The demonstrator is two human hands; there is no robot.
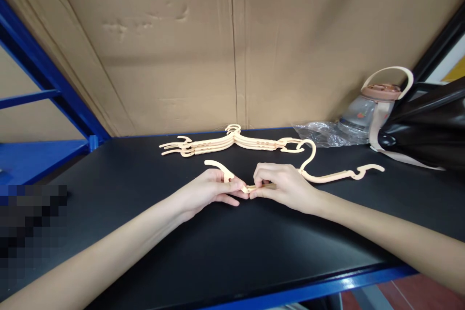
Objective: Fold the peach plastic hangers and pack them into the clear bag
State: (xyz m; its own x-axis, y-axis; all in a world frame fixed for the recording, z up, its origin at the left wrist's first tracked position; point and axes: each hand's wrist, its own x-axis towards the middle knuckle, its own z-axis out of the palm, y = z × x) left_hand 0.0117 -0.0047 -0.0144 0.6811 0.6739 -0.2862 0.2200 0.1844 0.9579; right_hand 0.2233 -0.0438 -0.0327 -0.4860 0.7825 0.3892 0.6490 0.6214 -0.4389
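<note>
Left hand pinches the left end of the pale hanger | stacked hangers lie beyond, far middle | right hand grips that hanger's left arm over the black table | I see a bottle far right

Brown cardboard, dented at left, lines the back. Blue metal framing stands left of the black counter, whose surface catches a soft sheen. Reddish flooring shows below right.
</note>
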